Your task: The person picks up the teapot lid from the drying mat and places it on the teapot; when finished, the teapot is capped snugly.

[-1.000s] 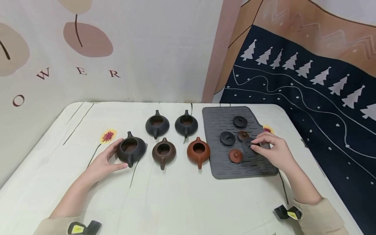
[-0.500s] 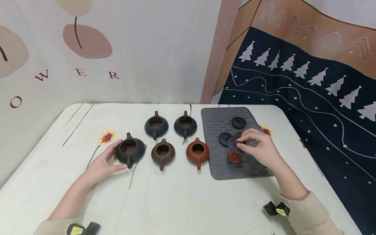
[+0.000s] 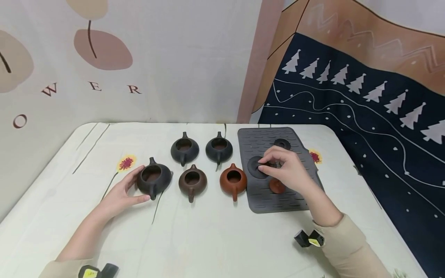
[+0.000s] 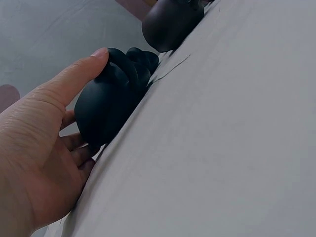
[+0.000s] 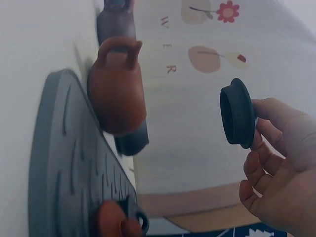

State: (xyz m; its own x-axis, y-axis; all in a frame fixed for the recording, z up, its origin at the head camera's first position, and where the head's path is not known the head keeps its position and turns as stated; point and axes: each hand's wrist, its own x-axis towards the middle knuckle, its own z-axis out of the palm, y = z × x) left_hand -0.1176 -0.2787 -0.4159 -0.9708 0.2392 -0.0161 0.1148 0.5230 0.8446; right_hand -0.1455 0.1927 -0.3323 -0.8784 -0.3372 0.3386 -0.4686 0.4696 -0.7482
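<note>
My left hand (image 3: 122, 191) grips a black teapot (image 3: 154, 179) at the left of the row, thumb near its handle and fingers round the far side. The pot stands lidless on the cloth. In the left wrist view that teapot (image 4: 111, 98) shows beside my thumb. My right hand (image 3: 286, 168) pinches a black teapot lid (image 3: 256, 167) by its knob, above the grey mat (image 3: 255, 200). The right wrist view shows this lid (image 5: 239, 113) raised in the air, its hollow rim turned sideways. Below my right hand lies a reddish lid (image 3: 277, 186).
Two black teapots (image 3: 184, 150) stand at the back, without lids. A brown teapot (image 3: 192, 183) and a reddish teapot (image 3: 233, 182) stand in front of them. Another black lid (image 3: 282, 144) lies on the mat's far part. My right hand hides other lids.
My right hand has lifted the black lid off the mat and carried it leftward, past the other lids. The left hand and its teapot have stayed in place.
</note>
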